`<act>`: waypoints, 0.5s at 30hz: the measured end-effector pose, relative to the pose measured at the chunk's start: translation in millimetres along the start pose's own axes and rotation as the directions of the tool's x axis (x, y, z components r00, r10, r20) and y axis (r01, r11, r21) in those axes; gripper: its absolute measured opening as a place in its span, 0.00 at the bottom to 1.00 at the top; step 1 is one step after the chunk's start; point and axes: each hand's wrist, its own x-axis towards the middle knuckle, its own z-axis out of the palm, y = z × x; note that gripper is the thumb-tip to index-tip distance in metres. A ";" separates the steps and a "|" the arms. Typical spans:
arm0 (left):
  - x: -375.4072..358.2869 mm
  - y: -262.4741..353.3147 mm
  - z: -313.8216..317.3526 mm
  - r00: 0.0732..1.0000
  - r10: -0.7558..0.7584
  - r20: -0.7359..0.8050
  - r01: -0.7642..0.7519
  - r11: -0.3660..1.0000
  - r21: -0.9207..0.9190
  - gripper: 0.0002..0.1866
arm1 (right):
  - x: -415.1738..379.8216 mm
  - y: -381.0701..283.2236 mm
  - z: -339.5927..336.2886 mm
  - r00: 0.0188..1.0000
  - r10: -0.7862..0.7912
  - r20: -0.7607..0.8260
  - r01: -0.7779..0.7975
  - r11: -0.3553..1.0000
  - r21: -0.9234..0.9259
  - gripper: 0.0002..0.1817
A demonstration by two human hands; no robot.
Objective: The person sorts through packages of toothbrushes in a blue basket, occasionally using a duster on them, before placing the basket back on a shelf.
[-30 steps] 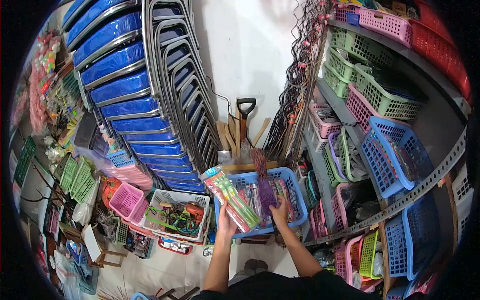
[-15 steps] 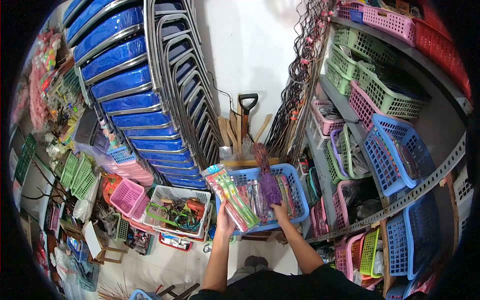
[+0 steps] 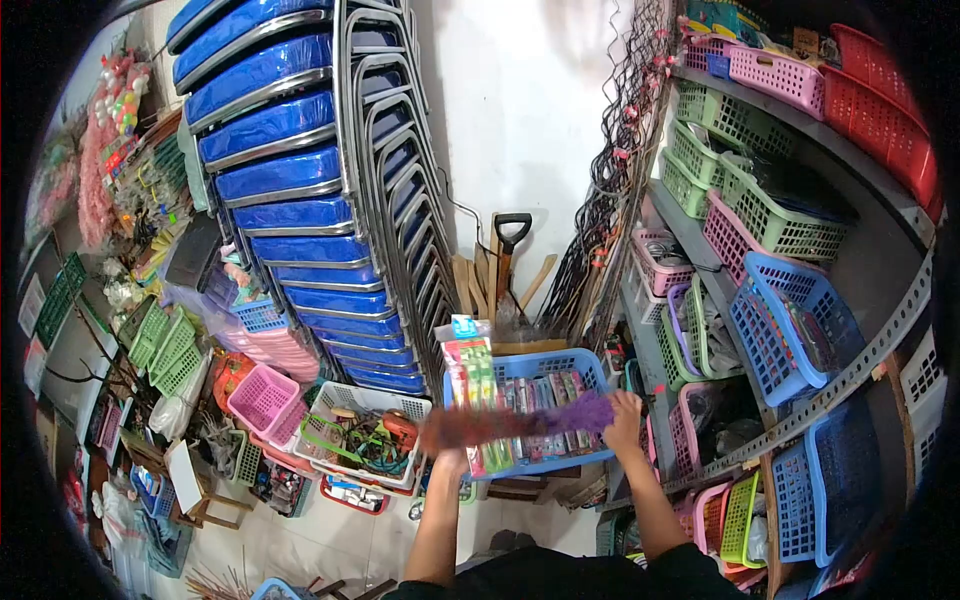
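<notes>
My right hand [image 3: 622, 425] is closed round the purple end of a dried flower bunch [image 3: 580, 412]. The bunch lies level across the view, and its reddish-brown end is blurred by motion. That end covers the fingers of my left hand [image 3: 450, 460], which grips a clear plastic pack [image 3: 468, 365] of green, yellow and pink sticks with a blue header. The pack stands upright over the left part of a blue basket [image 3: 597, 372]. Several flat, colourful packets [image 3: 540, 390] stand in rows inside the basket.
On the left rises a tall stack of blue-seated chairs [image 3: 290, 180]. A white crate [image 3: 345, 460] of tools sits beside the blue basket. Shelves with plastic baskets [image 3: 785, 315] line the right side. Behind, a black-handled shovel [image 3: 512, 230] leans by the wall.
The flower bunch has swung from upright to level, its brown end now pointing left across the pack. My right hand has moved right, and the pack has turned more upright.
</notes>
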 end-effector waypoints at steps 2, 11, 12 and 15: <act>4.2 10.0 67.2 0.879 -0.067 -0.473 0.164 0.972 0.168 0.33 | 8.7 5.3 11.1 0.997 0.078 -0.027 -0.080 0.995 -0.053 0.16; 5.4 22.1 71.2 0.899 -0.035 -0.436 0.070 0.995 0.065 0.33 | 24.6 -6.4 -17.9 0.986 -0.151 0.066 0.147 0.987 0.060 0.14; 2.8 28.7 99.7 0.896 -0.115 -0.429 0.079 0.992 -0.100 0.32 | 23.9 -5.6 -17.7 0.986 -0.137 0.098 0.134 0.990 0.036 0.14; 1.8 20.3 76.9 0.822 0.012 -0.569 0.150 0.960 0.237 0.34 | 27.3 -3.0 -5.1 0.994 0.101 -0.047 -0.100 0.994 0.035 0.14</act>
